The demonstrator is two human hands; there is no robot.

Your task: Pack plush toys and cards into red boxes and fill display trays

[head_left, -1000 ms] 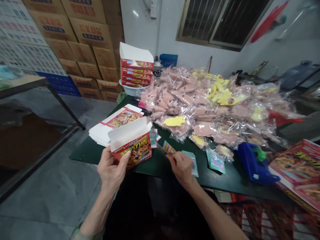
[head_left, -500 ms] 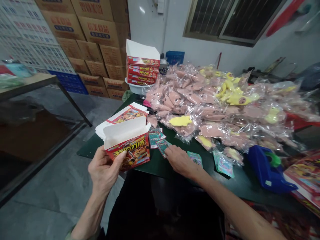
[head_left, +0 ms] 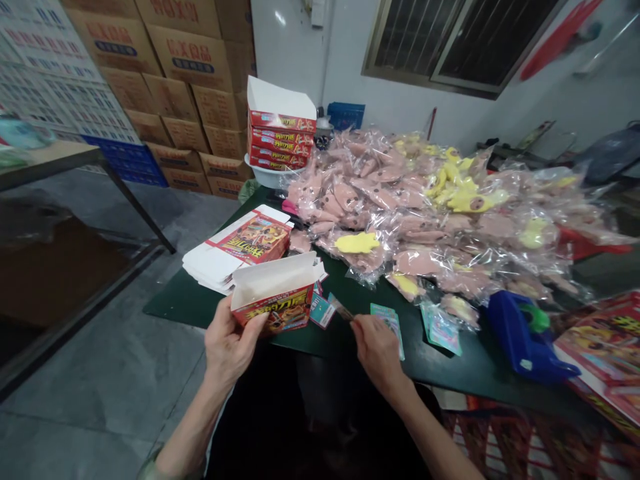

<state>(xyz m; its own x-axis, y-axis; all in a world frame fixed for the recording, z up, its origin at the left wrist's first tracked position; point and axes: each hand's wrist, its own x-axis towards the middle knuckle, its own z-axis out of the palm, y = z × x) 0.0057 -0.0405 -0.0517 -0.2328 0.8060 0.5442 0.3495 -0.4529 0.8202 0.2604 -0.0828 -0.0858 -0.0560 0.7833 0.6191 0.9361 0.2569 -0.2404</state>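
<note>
My left hand (head_left: 233,340) grips a red printed carton (head_left: 280,310) by its left end, thumb on the front, with its white top flap standing up. Between the closed fingers of my right hand (head_left: 375,347) is a card (head_left: 340,307), lifted and seen nearly edge-on. Beside the carton lies a small pile of teal cards (head_left: 321,311), partly hidden behind it. Two more groups lie to the right: green-edged cards (head_left: 389,323) close to my right hand and pale teal cards (head_left: 443,330) farther along the table.
Flattened cartons (head_left: 245,243) lie behind my left hand. Plastic-wrapped pink and yellow pieces (head_left: 400,207) cover the table's back. A blue tape dispenser (head_left: 525,340) stands at right, near more red cartons (head_left: 607,347). Open-topped red boxes (head_left: 283,143) are stacked in a white basin (head_left: 275,175).
My right hand has picked a card up from the table and drawn it right and toward me. My left hand has shifted the carton right and slightly lower.
</note>
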